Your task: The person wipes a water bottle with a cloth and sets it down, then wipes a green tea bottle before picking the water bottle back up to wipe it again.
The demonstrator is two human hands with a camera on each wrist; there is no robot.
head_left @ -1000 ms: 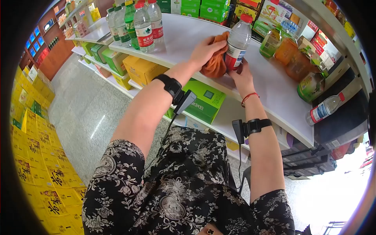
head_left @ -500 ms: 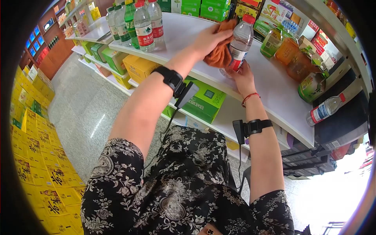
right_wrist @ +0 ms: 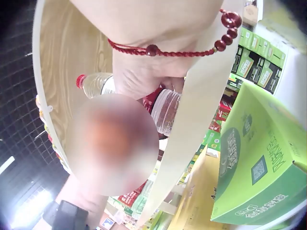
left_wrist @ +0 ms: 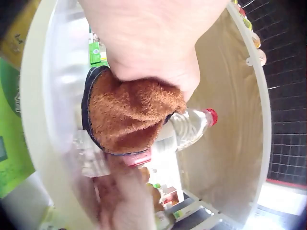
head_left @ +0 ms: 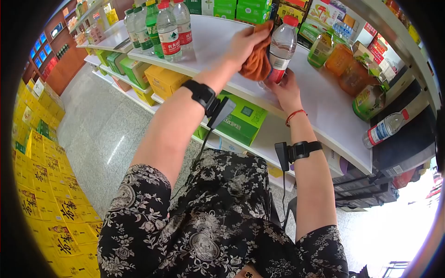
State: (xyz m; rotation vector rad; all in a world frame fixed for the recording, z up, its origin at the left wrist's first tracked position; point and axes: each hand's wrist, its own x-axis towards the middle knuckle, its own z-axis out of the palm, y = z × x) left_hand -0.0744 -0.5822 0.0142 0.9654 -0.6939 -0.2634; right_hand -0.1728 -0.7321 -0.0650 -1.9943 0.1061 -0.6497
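My left hand [head_left: 242, 48] grips a bunched orange-brown cloth [head_left: 256, 63] against the left side of a clear plastic bottle [head_left: 283, 45]. The bottle has a red cap and a red and white label. Its lower part is held by my right hand [head_left: 288, 89], fingers round it near the base. From the left wrist, the cloth [left_wrist: 129, 117] with its dark edging covers much of the bottle, whose neck and cap [left_wrist: 211, 117] stick out to the right. In the right wrist view the bottle's ribbed base [right_wrist: 166, 112] shows past my hand, and a blurred round patch hides the cloth side.
Several bottles [head_left: 170, 34] stand at the left on the white shelf [head_left: 213, 34]. Larger green and orange bottles [head_left: 340, 60] line the right side, with another red-capped bottle [head_left: 384, 129] near the shelf's right end. Boxes [head_left: 243, 118] fill the lower shelf; yellow cartons [head_left: 51, 199] are stacked at left.
My left hand has moved up along the bottle with the cloth, then slightly left. The bottle has shifted slightly in my right hand's grip, its cap first moving right, then back left.
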